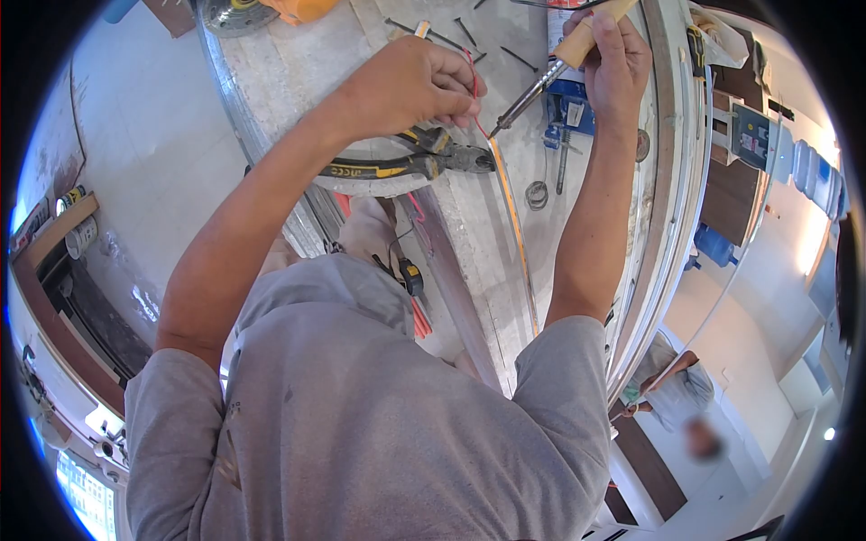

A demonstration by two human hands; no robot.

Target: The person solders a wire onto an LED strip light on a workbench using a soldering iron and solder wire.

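Observation:
My left hand (415, 86) pinches a thin red wire (475, 86) between thumb and fingers. That wire runs down to the upper end of a narrow LED strip (514, 216), which lies lengthwise on the work surface. In my right hand (620, 68) is a soldering iron (538, 93), gripped by its wooden handle. Its tip points down and left, right at the joint of wire and strip; whether it touches, I cannot tell. Pliers (424, 162) with black and yellow handles lie below my left hand, jaws beside the strip. A small coil of wire, probably solder (536, 196), rests right of the strip.
Several dark nails (519, 59) lie scattered at the top. A blue tool or package (570, 113) sits under my right wrist. An angle grinder (236, 15) stands at the upper left. A tape measure (411, 277) hangs near my legs. Another person (675, 383) is at the lower right.

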